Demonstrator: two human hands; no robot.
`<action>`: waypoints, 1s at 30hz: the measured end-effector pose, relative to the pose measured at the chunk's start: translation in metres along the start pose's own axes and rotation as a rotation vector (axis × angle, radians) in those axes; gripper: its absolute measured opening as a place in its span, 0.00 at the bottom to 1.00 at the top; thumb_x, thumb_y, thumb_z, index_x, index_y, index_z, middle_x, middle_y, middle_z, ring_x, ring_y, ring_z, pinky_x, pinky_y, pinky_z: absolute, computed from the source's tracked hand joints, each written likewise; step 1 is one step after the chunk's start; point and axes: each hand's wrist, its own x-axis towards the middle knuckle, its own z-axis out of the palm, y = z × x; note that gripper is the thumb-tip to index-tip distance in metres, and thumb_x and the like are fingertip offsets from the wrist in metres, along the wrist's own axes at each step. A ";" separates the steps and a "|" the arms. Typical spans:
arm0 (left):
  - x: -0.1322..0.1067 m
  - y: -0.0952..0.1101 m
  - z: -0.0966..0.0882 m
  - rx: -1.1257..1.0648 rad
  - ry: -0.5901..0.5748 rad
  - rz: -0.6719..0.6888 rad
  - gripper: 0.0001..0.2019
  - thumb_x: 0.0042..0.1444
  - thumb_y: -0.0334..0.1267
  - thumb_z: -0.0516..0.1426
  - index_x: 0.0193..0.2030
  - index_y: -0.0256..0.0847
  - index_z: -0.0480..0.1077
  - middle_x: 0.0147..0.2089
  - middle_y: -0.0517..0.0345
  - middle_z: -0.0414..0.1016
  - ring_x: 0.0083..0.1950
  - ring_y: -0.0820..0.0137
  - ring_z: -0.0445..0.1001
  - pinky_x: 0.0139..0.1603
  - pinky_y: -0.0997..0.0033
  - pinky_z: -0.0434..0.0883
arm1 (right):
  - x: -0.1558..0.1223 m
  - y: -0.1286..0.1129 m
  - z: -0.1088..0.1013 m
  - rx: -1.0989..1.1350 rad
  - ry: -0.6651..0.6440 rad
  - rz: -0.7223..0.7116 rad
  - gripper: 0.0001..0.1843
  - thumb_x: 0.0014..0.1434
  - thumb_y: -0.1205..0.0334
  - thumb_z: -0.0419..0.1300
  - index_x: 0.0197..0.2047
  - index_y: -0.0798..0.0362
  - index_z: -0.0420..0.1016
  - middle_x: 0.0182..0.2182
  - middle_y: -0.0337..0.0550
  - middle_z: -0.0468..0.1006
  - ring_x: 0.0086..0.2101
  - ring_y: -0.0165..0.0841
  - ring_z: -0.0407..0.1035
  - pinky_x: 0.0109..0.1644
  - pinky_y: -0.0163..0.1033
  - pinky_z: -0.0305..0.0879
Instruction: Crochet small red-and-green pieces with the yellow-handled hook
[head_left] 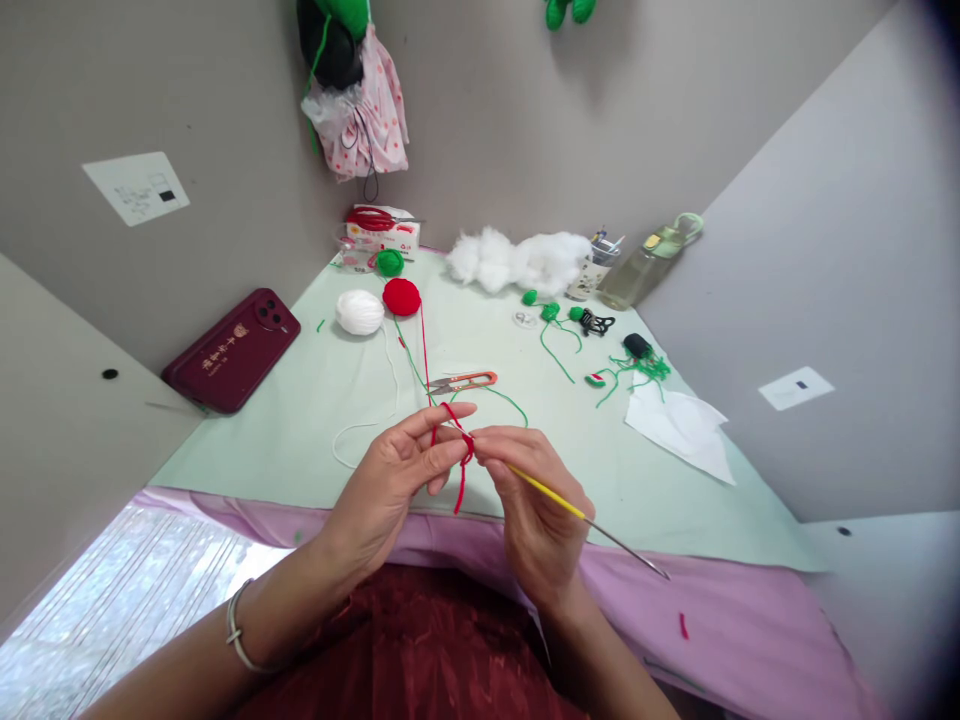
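Observation:
My left hand [409, 455] pinches a small loop of red yarn [460, 490], with the strand running over the raised index finger and a short tail hanging below. My right hand [536, 490] grips a crochet hook [551, 490] by its yellow handle; the far metal end points down to the right. The hook's working tip meets the red yarn between both hands, partly hidden by the fingers. From there the strand leads back to a red yarn ball [402, 297]. Just beyond my fingers lie orange-handled thread snips [469, 380].
A white yarn ball [359, 312] and a green ball [389, 263] sit back left, near a dark red phone [232, 350]. White stuffing [517, 262], a pen cup [594, 268] and a water bottle [649, 260] line the back. Green crocheted pieces [551, 312] and white paper [679, 430] lie right.

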 end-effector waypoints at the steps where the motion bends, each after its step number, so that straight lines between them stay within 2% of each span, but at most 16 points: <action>1: 0.000 0.000 0.000 -0.008 -0.005 -0.002 0.15 0.54 0.40 0.73 0.49 0.46 0.85 0.27 0.66 0.69 0.26 0.79 0.56 0.29 0.75 0.53 | 0.000 0.000 0.000 -0.006 -0.001 -0.007 0.19 0.69 0.75 0.61 0.51 0.42 0.85 0.44 0.43 0.86 0.45 0.35 0.79 0.48 0.42 0.77; 7: -0.003 0.000 0.001 -0.036 -0.023 -0.028 0.20 0.56 0.39 0.73 0.55 0.45 0.82 0.27 0.68 0.68 0.26 0.80 0.57 0.28 0.76 0.54 | 0.003 -0.003 0.003 -0.046 0.043 -0.106 0.17 0.68 0.75 0.62 0.51 0.45 0.85 0.44 0.45 0.86 0.42 0.34 0.81 0.45 0.40 0.80; 13: -0.004 0.000 0.002 -0.049 -0.017 -0.041 0.22 0.55 0.39 0.73 0.57 0.44 0.81 0.29 0.66 0.70 0.26 0.80 0.57 0.28 0.76 0.54 | 0.000 -0.003 0.005 -0.108 0.052 -0.150 0.17 0.68 0.74 0.62 0.51 0.44 0.85 0.44 0.46 0.86 0.40 0.34 0.81 0.41 0.40 0.80; 17: -0.002 0.001 0.000 0.002 0.032 -0.012 0.23 0.54 0.37 0.73 0.57 0.43 0.81 0.32 0.63 0.73 0.29 0.78 0.59 0.29 0.75 0.56 | -0.002 -0.001 0.001 -0.036 0.033 -0.058 0.16 0.69 0.74 0.60 0.50 0.45 0.84 0.44 0.44 0.85 0.43 0.34 0.80 0.44 0.41 0.78; 21: -0.001 0.003 -0.004 0.062 0.080 0.008 0.23 0.53 0.37 0.73 0.56 0.43 0.81 0.31 0.65 0.71 0.28 0.79 0.58 0.28 0.75 0.55 | 0.000 0.001 -0.005 0.105 0.115 0.064 0.13 0.71 0.70 0.59 0.47 0.46 0.84 0.38 0.41 0.83 0.34 0.31 0.76 0.40 0.41 0.75; 24: 0.000 0.003 -0.007 0.091 0.079 0.019 0.22 0.53 0.37 0.73 0.56 0.43 0.81 0.31 0.65 0.71 0.28 0.79 0.58 0.28 0.75 0.54 | 0.002 0.002 -0.009 0.193 0.165 0.110 0.13 0.72 0.68 0.58 0.46 0.46 0.84 0.38 0.40 0.82 0.31 0.30 0.74 0.37 0.40 0.73; 30: 0.000 0.001 -0.010 0.123 0.026 0.037 0.22 0.55 0.37 0.72 0.57 0.45 0.80 0.32 0.65 0.73 0.30 0.79 0.63 0.30 0.76 0.57 | 0.003 0.000 -0.010 0.165 0.076 0.108 0.12 0.71 0.67 0.59 0.45 0.47 0.84 0.35 0.40 0.82 0.32 0.31 0.75 0.38 0.41 0.73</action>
